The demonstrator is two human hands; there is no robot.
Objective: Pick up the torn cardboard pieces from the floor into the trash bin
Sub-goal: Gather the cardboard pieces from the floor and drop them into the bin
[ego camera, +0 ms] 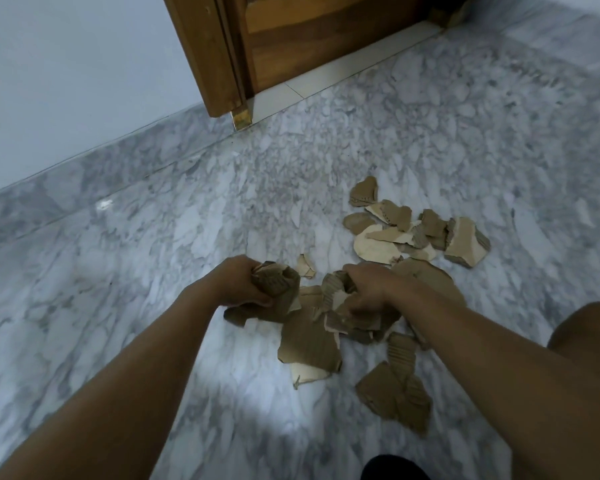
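While your left hand (238,284) is closed on a wad of cardboard pieces (274,282) and your right hand (366,289) clutches more in the pile, most scraps (413,230) lie on the marble floor (118,271); no bin shows.

Marble floor (153,237); wooden door (291,39)

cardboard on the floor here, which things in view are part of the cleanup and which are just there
Part of the job:
- left hand, closed on a bunch of cardboard pieces
- right hand, gripping scraps in the middle pile
- far cluster of pieces
- loose pieces nearest the person

Just there:
- wooden door
- marble floor
- wall

No trash bin is in view.
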